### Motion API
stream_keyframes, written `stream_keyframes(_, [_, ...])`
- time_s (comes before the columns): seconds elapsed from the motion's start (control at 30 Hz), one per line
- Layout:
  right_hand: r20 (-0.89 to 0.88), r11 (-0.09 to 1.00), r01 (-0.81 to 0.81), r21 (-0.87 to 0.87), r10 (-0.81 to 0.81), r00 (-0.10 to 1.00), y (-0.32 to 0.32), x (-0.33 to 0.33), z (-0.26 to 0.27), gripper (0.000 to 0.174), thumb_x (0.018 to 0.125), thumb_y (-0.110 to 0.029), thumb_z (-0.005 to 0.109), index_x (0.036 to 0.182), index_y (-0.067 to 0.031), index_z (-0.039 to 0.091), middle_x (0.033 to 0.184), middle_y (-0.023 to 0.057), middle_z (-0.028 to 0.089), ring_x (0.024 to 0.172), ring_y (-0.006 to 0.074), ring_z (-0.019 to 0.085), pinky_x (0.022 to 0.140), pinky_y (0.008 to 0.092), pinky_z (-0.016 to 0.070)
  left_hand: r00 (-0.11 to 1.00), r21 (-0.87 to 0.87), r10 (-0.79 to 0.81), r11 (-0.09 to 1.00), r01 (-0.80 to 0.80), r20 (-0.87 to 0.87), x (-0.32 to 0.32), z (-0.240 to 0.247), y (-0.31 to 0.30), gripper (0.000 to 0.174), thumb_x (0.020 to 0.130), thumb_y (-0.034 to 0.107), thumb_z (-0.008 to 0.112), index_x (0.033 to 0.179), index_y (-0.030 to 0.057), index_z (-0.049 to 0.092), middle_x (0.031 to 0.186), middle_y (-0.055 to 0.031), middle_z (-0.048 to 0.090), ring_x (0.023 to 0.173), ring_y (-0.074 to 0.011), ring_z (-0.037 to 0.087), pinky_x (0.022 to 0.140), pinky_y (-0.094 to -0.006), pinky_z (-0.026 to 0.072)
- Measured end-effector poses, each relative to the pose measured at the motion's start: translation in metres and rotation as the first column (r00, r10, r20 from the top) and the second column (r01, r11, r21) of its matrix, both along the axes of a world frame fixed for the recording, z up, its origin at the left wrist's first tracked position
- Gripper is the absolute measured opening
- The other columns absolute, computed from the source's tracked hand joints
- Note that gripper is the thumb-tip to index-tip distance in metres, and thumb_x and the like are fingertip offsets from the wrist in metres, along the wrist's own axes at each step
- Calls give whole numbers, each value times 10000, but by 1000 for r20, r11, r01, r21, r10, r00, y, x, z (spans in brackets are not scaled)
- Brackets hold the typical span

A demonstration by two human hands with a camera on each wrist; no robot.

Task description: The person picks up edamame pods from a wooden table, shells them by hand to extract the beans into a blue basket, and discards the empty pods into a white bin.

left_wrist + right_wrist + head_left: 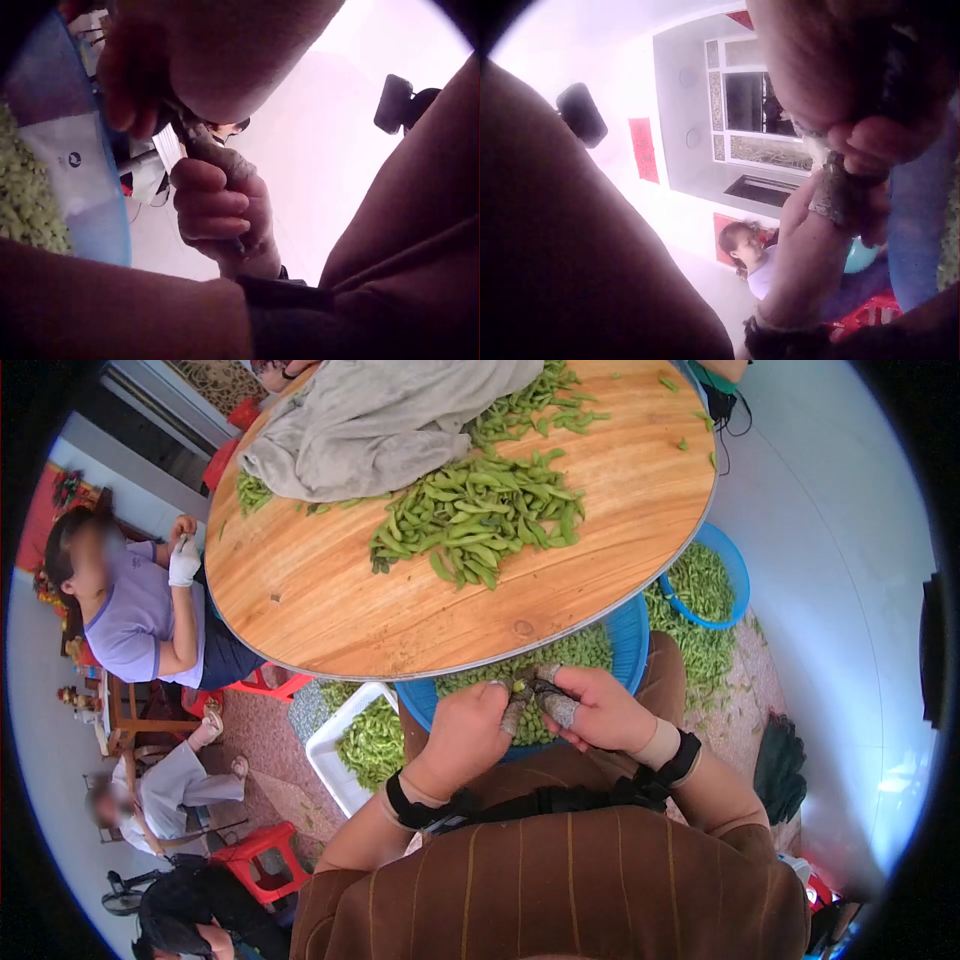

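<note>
Over the blue tub (632, 645) of shelled green beans (590, 650), both hands meet in the head view. The left hand (468, 732) pinches a small green pod (519, 686) from one side, its wrapped fingertips curled inward. The right hand (603, 710), with grey and dark wrapping on thumb and finger, pinches at the same pod from the other side. In the left wrist view the right hand (225, 202) has its fingers curled in. In the right wrist view the left hand (810, 240) touches the right hand (855, 97); the pod is hidden there.
A round wooden table (320, 600) bears a pile of pods (475, 520) and a grey cloth (370, 430). A white tray (330, 745) of pods stands left, a blue basket (742, 575) right, with pods on the floor. Another person (140, 600) sits at the left.
</note>
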State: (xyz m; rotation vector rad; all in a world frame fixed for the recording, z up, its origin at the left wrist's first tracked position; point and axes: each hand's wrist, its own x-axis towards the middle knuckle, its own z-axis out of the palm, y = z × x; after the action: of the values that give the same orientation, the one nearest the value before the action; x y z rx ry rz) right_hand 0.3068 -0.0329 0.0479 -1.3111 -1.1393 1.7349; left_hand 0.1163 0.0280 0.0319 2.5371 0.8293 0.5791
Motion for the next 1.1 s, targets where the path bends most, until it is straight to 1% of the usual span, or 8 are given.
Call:
stream_keyframes(0.07, [-30, 1000, 25, -11, -26, 999, -2, 0, -4, 224, 857, -42, 434, 1056, -81, 531, 678, -3, 547, 472, 53, 468, 406, 202, 406, 1000, 0, 3, 1000, -3, 7, -1, -4, -1, 127, 820, 107, 567, 789, -3, 514, 717, -156, 565, 605, -322, 562, 518, -393, 450])
stream_keyframes(0.1, [-33, 1000, 24, -16, -24, 999, -3, 1, -7, 224, 857, -42, 434, 1056, -81, 531, 678, -3, 547, 472, 53, 468, 406, 202, 406, 993, -486, 58, 874, 1, 106, -2, -4, 1, 148, 873, 135, 527, 836, -8, 516, 726, -136, 583, 585, -266, 559, 507, -357, 446])
stream_keyframes(0.17, [-237, 999, 13, -29, -20, 971, -6, 5, -12, 199, 895, -87, 441, 1072, -75, 531, 676, -3, 529, 472, 49, 452, 402, 201, 394, 975, -849, 154, 526, 58, 162, -3, 0, 5, 184, 926, 162, 486, 883, -13, 519, 734, -116, 601, 565, -211, 556, 496, -322, 442])
stream_keyframes(0.23, [-305, 993, 20, -115, -55, 951, -7, 8, -7, 190, 910, -108, 441, 1074, -73, 528, 675, -4, 520, 475, 46, 443, 401, 198, 389, 873, -919, 423, -187, 347, 243, -4, 9, 8, 225, 976, 175, 407, 924, -4, 533, 735, -74, 609, 569, -123, 532, 495, -258, 427])
stream_keyframes(0.37, [-253, 997, 47, -63, -61, 966, -7, 11, -28, 190, 896, -146, 498, 1061, -60, 538, 689, -12, 527, 498, 52, 454, 426, 215, 397, 912, -971, 382, -119, 207, 148, -3, -6, 5, 198, 960, 132, 408, 895, 27, 563, 703, -57, 585, 583, -120, 536, 515, -246, 428])
stream_keyframes(0.53, [236, 961, 62, 271, -128, 963, 2, 6, -33, 212, 791, -174, 618, 924, -19, 559, 665, 103, 563, 521, 200, 520, 500, 318, 435, 997, -886, -35, 458, 74, 65, -2, 0, 3, 113, 875, 19, 426, 879, 8, 539, 749, -58, 588, 611, -109, 540, 560, -259, 447])
stream_keyframes(0.9, [478, 868, 48, 494, -318, 819, -1, 4, -33, 258, 680, -192, 675, 764, -5, 519, 673, 210, 550, 650, 412, 556, 575, 408, 457, 990, -957, 142, 287, -35, 7, -9, 2, -2, 151, 896, 39, 450, 841, 20, 589, 674, -8, 558, 591, -90, 509, 559, -232, 421])
stream_keyframes(1.1, [484, 865, 5, 502, -286, 827, -3, 13, -38, 194, 735, -156, 664, 860, -25, 596, 662, 168, 564, 600, 349, 567, 567, 367, 460, 980, -716, 166, 697, -39, 108, -15, -8, -2, 116, 861, 5, 475, 822, 29, 581, 692, -37, 582, 595, -106, 541, 545, -258, 437])
